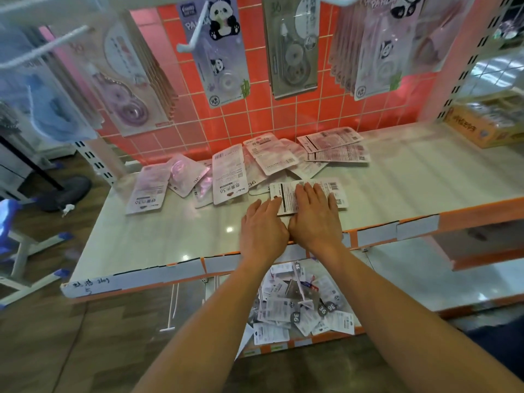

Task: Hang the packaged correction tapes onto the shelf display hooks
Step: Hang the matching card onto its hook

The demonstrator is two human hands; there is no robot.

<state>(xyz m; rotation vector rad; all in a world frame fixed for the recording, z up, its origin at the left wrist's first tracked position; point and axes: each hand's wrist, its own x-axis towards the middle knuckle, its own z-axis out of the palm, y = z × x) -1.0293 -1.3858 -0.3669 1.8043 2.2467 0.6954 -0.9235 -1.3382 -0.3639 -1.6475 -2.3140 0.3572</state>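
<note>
Several packaged correction tapes (229, 174) lie scattered face down on the white shelf (147, 236). A small stack of packages (334, 188) lies near the shelf's front. My right hand (314, 217) rests flat on that stack, fingers spread. My left hand (262, 225) touches the stack's left edge with its fingertips. Above, white display hooks (195, 35) stick out of the red grid panel (309, 109). More packages hang there: a panda one (218, 52), a grey one (292, 49) and a thick pink row (377, 49).
A lower shelf holds a heap of more packages (300, 304). A yellow box (482, 126) stands at the right on the neighbouring shelf. Hanging packages (124, 80) and a hook (42, 49) crowd the upper left. A stool (17, 251) stands on the floor at left.
</note>
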